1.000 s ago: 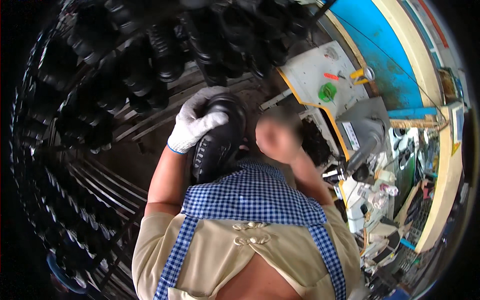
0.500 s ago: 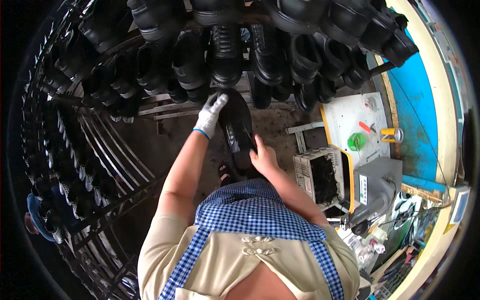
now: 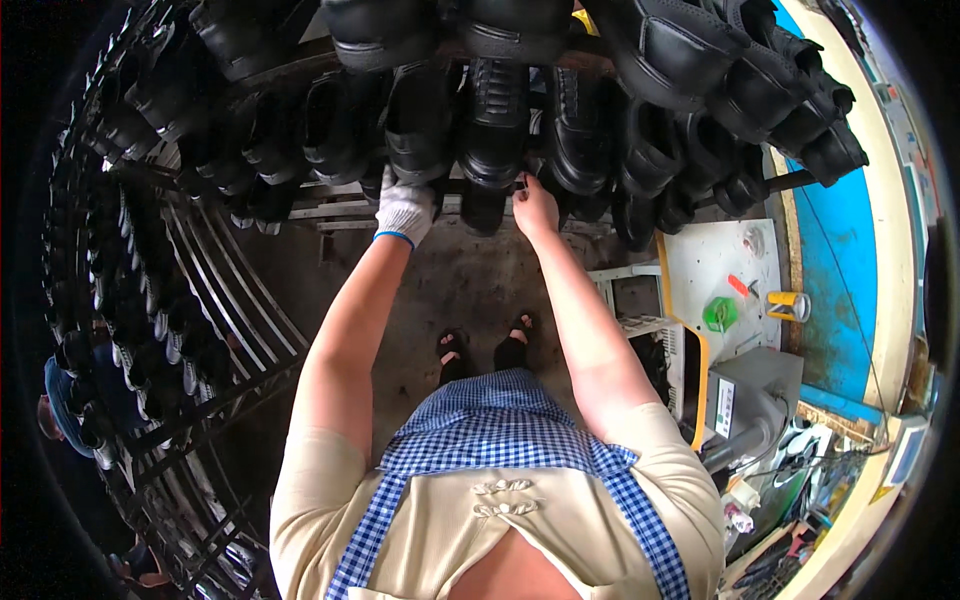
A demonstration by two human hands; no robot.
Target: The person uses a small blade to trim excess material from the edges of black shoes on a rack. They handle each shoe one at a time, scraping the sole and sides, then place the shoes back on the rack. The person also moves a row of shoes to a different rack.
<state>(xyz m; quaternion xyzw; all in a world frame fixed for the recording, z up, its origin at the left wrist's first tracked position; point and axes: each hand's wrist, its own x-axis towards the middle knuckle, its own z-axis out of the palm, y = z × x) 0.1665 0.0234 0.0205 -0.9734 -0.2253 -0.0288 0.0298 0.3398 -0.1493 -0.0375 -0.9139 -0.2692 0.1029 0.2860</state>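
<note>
Raised to the shoe rack in front of me, my left hand (image 3: pixel 405 209) wears a white knit glove with a blue cuff. Its fingers reach in under a black shoe (image 3: pixel 418 125), and their tips are partly hidden among the dark shoes. My bare right hand (image 3: pixel 536 208) is at the same shelf height, fingers closed around a small dark thing that I cannot make out. Between my hands a black shoe (image 3: pixel 484 208) sits on the lower level, below a laced black shoe (image 3: pixel 494 120).
Black shoes fill the rack's upper row (image 3: pixel 385 32). Another shoe rack (image 3: pixel 165 300) stands at left, a person in blue (image 3: pixel 68 405) beyond it. To my right are a white table (image 3: pixel 715 270) with a green container (image 3: pixel 719 314), a yellow can (image 3: pixel 789 306) and a grey machine (image 3: pixel 750 400).
The black shoe held before my apron is no longer there. Both hands have moved forward to the rack, the right one farthest. My view has shifted slightly left.
</note>
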